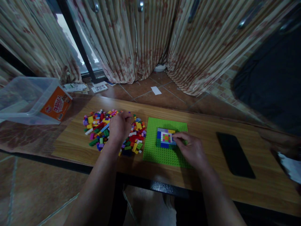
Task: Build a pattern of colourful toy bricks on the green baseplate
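Observation:
My left hand (pixel 120 126) is over a loose pile of coloured toy bricks (pixel 94 125), its fingers curled together. A small blue bit shows by its fingertips, but I cannot tell whether it is held. To the right lies a green studded baseplate (pixel 150 153). On it sits a square pattern of bricks (pixel 164 145), with blue, grey, yellow and green around a white ring and a pink and orange middle. My right hand (pixel 190 148) touches the right side of this pattern with thumb and forefinger pinched. Whatever is between those fingers is hidden.
A clear plastic bin (pixel 30 110) with an orange label stands at the left. A black flat slab (pixel 235 155) lies on the wooden table (pixel 207 182) to the right. Striped curtains (pixel 150 40) hang behind, and a white paper (pixel 155 90) is on the tiled floor.

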### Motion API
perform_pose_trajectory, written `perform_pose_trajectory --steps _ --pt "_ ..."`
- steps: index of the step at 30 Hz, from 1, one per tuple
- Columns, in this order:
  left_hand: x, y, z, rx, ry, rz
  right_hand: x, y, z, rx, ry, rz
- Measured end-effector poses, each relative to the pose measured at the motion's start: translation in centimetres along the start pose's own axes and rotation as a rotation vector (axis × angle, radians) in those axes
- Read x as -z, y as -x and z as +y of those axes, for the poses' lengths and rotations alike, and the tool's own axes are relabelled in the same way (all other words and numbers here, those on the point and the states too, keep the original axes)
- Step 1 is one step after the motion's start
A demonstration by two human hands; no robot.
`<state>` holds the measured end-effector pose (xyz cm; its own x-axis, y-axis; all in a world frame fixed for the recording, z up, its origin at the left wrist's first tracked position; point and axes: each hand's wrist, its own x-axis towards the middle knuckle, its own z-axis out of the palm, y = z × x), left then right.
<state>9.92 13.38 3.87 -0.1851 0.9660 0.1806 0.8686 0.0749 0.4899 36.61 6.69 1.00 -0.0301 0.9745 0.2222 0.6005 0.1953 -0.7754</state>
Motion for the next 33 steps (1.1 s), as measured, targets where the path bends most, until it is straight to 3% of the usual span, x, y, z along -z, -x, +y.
perform_pose_trajectory --steps 4,9,33 --pt "0.0 0.1 0.1 -0.028 0.021 -0.009 -0.6 -0.2 -0.2 -0.152 -0.041 0.073" --pt "0.0 0.2 0.3 -0.044 0.047 -0.026 -1.3 -0.3 0.2 -0.267 -0.066 0.018" --pt "-0.5 0.4 0.4 -0.075 0.152 -0.021 -1.4 -0.6 0.7 -0.248 -0.124 -0.028"
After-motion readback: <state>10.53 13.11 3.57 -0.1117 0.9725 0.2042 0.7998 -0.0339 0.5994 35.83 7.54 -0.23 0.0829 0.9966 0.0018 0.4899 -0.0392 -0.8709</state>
